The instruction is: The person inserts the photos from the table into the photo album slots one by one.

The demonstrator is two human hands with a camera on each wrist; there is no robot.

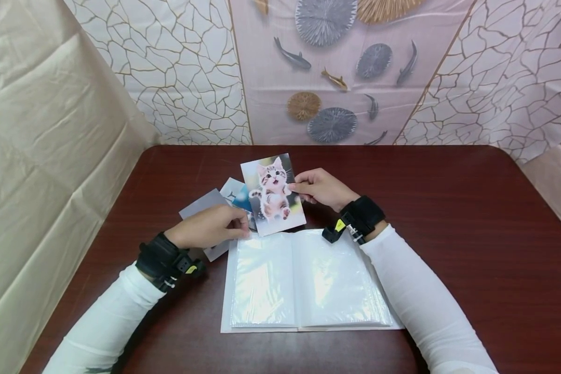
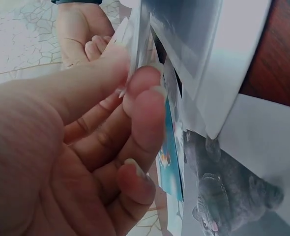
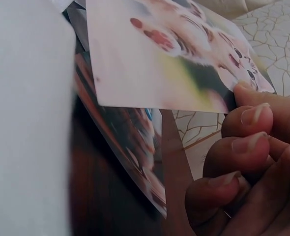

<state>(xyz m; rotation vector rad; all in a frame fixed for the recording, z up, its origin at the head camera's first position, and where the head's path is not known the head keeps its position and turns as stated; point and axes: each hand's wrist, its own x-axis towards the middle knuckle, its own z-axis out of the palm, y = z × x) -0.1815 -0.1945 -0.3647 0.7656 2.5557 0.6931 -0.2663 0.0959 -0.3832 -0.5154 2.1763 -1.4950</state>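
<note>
A kitten photo [image 1: 273, 195] is held by its right edge between thumb and fingers of my right hand [image 1: 324, 188]. It stands over the top edge of an open photo album [image 1: 262, 285] with clear plastic pockets. At the top left of that album, my left hand [image 1: 210, 226] pinches the edge of a pocket page [image 2: 141, 42] between thumb and forefinger. In the right wrist view the kitten photo [image 3: 135, 73] spans the upper middle, thumb on its face. Its lower edge is near the top of the left page in the head view.
Several loose photos [image 1: 201, 202] lie fanned out left of the album, partly under my left forearm and hand. One shows a grey animal [image 2: 223, 191], another is teal [image 2: 170, 162]. The dark wooden table [image 1: 453, 223] ends at a patterned cloth backdrop [image 1: 196, 78].
</note>
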